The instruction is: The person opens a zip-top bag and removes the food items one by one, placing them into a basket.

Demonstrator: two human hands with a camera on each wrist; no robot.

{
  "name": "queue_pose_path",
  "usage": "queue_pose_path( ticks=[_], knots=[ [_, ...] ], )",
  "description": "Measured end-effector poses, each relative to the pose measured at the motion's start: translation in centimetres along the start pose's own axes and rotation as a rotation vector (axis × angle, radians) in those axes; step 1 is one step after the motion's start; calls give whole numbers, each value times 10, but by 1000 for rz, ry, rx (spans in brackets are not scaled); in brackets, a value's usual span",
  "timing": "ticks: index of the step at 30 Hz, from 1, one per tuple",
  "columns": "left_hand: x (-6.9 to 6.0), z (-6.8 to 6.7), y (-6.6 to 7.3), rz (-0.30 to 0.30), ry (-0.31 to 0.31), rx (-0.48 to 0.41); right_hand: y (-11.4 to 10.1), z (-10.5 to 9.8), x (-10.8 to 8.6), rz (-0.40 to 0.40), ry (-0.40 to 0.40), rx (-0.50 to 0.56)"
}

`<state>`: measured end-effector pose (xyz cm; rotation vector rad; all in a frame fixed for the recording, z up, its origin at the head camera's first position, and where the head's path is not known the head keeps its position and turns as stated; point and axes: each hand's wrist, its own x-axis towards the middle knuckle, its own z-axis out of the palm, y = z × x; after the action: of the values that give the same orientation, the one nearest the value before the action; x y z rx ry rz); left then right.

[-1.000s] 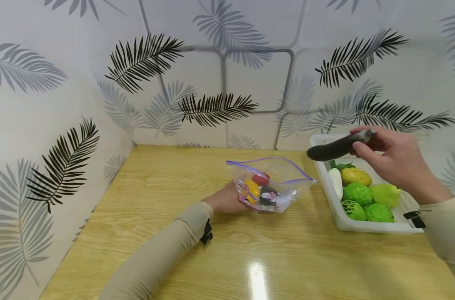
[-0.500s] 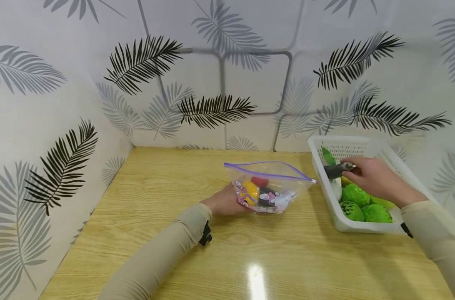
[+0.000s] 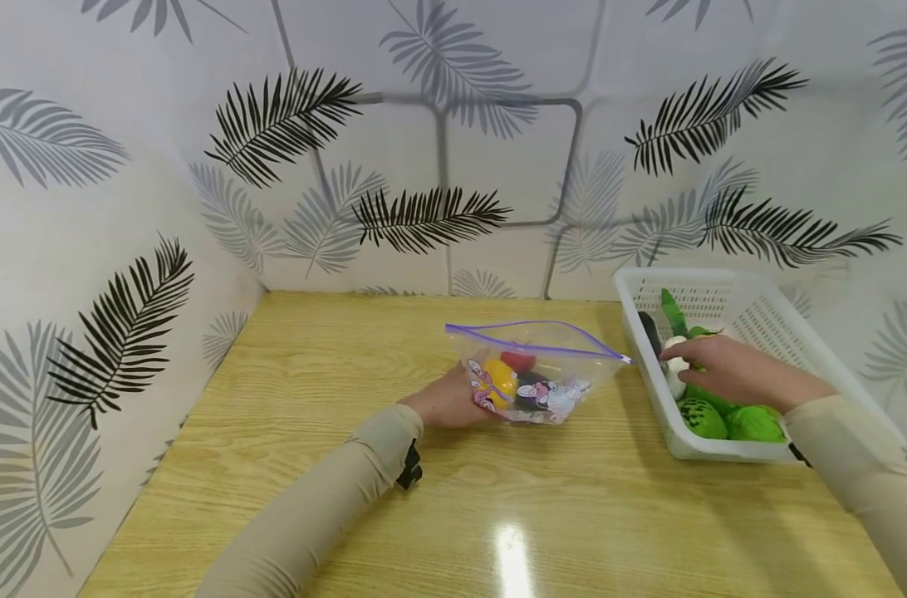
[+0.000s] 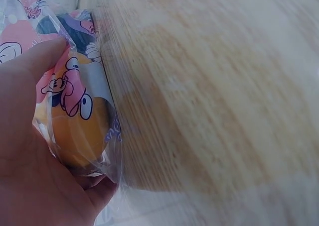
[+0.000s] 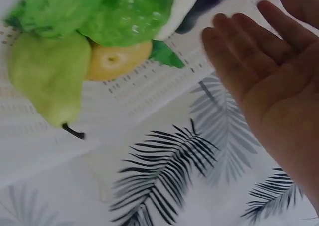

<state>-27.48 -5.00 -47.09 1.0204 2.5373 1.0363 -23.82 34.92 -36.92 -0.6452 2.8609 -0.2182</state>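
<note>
My left hand (image 3: 449, 403) grips the side of a clear zip bag (image 3: 573, 384) with a purple seal, its mouth gaping. The thumb lies over the bag's printed front in the left wrist view. Inside are an orange-yellow round fruit (image 4: 77, 136), a red item (image 3: 518, 360) and a dark one. On the right, my right hand (image 3: 737, 372) is over the white basket (image 3: 723, 450), fingers extended and holding nothing in the right wrist view. The eggplant (image 3: 649, 332) lies along the basket's left wall, beside a white vegetable (image 3: 675, 365) close to the fingertips.
Also in the basket are a pear (image 5: 50, 71), a yellow fruit (image 5: 119, 60), green round pieces (image 3: 754, 423) and a long green piece (image 3: 674, 311). A wooden table (image 3: 543, 507) carries the bag and basket. Leaf-patterned walls (image 3: 424, 274) stand behind and at the left.
My right hand lowered the eggplant into the basket and let go; it now lies by the left wall. The hand has drawn slightly right. The left hand and bag have stayed put.
</note>
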Motion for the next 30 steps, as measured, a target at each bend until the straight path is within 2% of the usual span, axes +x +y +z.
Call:
queue_pose_path(
  ticks=[3, 6, 9, 12, 13, 15, 20, 25, 30],
  knots=[
    [-1, 0, 1, -22, -8, 1, -12, -10, 0, -30, 14, -42],
    [-2, 1, 1, -23, -13, 8, -39, -24, -1, -80, 118, -46],
    [0, 1, 1, 39, -5, 4, -74, -35, 4, -165, 226, -55],
    [3, 2, -1, 113, 3, -15, -106, -39, 19, -258, 263, -77],
    [4, 2, -1, 135, 2, -34, -115, -38, 26, -287, 256, -83],
    [5, 3, -2, 139, -11, -74, -126, -33, 40, -347, 231, -82],
    [2, 5, -2, 45, -48, -69, -137, -16, 74, -444, 121, -63],
    [0, 4, -2, -29, -56, 30, -138, -2, 97, -402, -38, -74],
    [0, 0, 0, -35, -58, 87, -138, 4, 112, -328, -164, -94]
  ],
)
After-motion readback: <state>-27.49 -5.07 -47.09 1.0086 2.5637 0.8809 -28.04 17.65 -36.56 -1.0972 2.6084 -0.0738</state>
